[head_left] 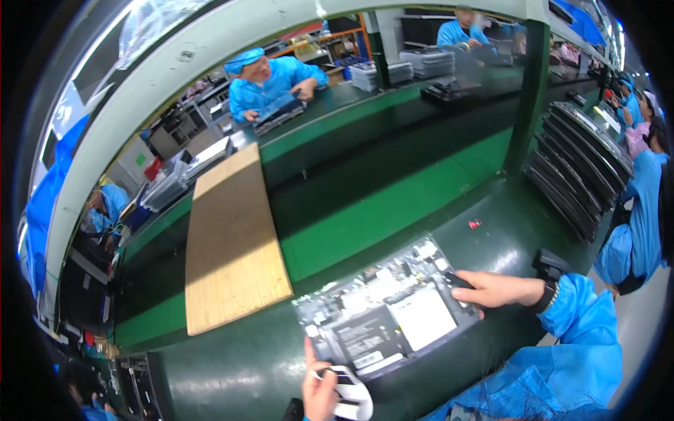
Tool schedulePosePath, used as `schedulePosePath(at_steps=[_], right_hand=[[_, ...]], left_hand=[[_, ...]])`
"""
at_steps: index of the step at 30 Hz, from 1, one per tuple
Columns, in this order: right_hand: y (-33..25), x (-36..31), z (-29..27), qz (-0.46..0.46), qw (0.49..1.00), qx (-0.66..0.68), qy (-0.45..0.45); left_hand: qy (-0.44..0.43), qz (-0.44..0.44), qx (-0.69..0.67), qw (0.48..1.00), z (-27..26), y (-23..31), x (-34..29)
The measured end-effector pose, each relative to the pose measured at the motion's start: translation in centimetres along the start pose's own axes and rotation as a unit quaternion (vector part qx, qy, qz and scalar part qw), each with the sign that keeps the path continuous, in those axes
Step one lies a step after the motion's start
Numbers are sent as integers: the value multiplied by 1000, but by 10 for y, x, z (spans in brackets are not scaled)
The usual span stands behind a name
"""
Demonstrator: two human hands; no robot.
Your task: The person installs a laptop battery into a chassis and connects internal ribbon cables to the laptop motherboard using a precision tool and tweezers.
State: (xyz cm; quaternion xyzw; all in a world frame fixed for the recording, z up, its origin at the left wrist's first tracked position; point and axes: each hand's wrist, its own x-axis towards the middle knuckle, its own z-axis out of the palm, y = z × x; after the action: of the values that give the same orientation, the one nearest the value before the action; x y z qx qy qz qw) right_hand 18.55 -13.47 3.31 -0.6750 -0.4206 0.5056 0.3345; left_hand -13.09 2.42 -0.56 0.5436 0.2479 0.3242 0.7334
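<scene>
An opened laptop base (404, 309) is tilted over the near side of the green bench, its circuit board, black battery and a white rectangular panel showing. My right hand (500, 289) grips its right edge, thumb on top and the other fingers mostly hidden beneath. At the lower left corner my left hand (320, 389) is closed on the base, index finger along the side. A white looped strip (357, 396) lies against the left thumb; whether it is held or worn I cannot tell.
A wooden board (235, 245) bridges the green conveyor channel (358, 231). Stacked dark laptop parts (579, 168) stand at the right beside a green post (528, 98). A small red piece (475, 224) lies on the bench. Across the channel, a person in blue (270, 88) handles another laptop part.
</scene>
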Motion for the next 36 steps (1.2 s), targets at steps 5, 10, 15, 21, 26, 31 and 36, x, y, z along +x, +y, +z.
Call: schedulePosePath(at_steps=[5,10,15,21,26,31,36], right_hand=[[-49,135,2,-45,980,185,50],[-76,330,9,-101,948,265,140],[-90,388,3,-256,860,284,337],[-62,200,18,-214,972,72,62],[8,100,15,-159,985,-11,70],[41,65,11,-82,983,146,75],[34,66,16,-131,987,-17,92]], left_hand=[[226,202,-90,949,-51,19,47],[241,141,12,960,-36,-4,38],[104,49,156,981,-29,-46,45],[2,124,384,915,-6,-55,62],[-100,149,457,871,55,-53,82],[-146,142,451,869,85,-65,94],[-161,157,471,853,91,-63,93]])
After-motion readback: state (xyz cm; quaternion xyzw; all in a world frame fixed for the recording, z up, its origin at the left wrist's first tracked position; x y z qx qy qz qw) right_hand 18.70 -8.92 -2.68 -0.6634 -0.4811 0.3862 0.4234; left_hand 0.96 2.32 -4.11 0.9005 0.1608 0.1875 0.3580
